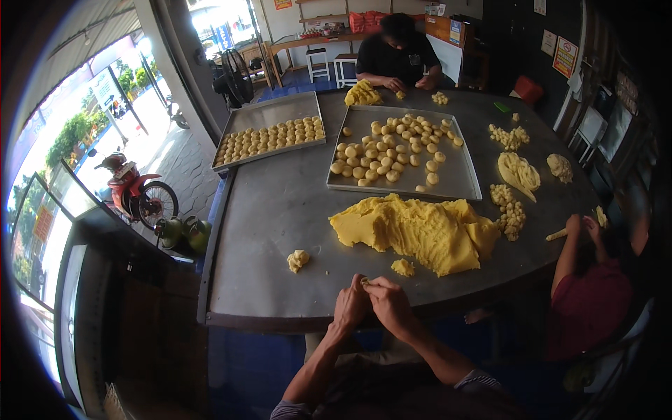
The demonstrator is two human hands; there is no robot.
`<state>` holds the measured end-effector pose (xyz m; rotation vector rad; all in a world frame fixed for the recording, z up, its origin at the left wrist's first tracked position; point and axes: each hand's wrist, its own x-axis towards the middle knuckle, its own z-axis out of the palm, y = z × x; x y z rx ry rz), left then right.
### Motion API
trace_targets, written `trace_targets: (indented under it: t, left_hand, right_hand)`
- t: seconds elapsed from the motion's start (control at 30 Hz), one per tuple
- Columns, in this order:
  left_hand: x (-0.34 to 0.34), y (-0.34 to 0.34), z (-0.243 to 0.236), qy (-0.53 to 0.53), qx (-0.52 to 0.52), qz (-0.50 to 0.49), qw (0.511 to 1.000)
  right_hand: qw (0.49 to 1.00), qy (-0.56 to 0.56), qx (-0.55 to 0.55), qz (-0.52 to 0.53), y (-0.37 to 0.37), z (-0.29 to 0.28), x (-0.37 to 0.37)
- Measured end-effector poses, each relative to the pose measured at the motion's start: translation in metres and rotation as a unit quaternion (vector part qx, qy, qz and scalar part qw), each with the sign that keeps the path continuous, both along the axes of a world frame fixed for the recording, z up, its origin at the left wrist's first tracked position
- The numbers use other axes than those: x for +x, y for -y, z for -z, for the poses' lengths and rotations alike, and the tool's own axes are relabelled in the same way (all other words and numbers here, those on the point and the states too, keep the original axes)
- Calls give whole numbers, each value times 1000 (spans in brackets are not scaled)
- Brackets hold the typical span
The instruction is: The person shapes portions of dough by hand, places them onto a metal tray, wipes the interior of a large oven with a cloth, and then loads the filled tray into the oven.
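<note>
My left hand [350, 302] and my right hand [389, 301] meet at the table's near edge, fingers closed together. A small piece of pale dough [365, 281] shows between their fingertips. Just beyond lies a small crumbly yellow lump [403, 267], apart from the large yellow mass [420, 234] behind it. To the left of my hands sits a cluster of pale dough pieces [297, 261]. Farther back, a metal tray [455, 171] holds many round dough balls, loosely scattered. Another tray [276, 108], at the far left, has balls set in close rows.
Across the metal table [259, 210], a person in black [399, 59] handles dough. At the right, a person in dark red [591, 301] holds a dough strip [556, 234]. Pale dough piles [509, 210] and a larger pale dough lump [518, 173] lie on the right side.
</note>
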<state>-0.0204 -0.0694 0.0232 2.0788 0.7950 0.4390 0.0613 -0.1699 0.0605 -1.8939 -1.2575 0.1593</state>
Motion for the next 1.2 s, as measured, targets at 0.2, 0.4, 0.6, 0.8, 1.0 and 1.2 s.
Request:
trace_targets:
  t: [0.2, 0.4, 0.6, 0.8, 1.0, 1.2]
  left_hand:
    - [-8, -7, -3, 84, -18, 67, 994]
    - [-8, -6, -9, 107, -31, 126, 986]
    - [-2, -3, 8, 172, 37, 132, 976]
    - [-9, -9, 10, 134, 64, 103, 984]
    - [-14, -20, -12, 146, -186, -16, 972]
    - [-39, -43, 8, 160, -180, -9, 971]
  right_hand:
    - [997, -79, 12, -18, -1, -12, 10]
    - [980, -174, -74, -58, -13, 31, 54]
    - [983, -159, -48, -84, -2, -17, 34]
    - [995, 15, -43, -93, -5, -6, 44]
    - [986, 150, -75, -17, 27, 18, 75]
    - [995, 6, -11, 95, 52, 28, 80]
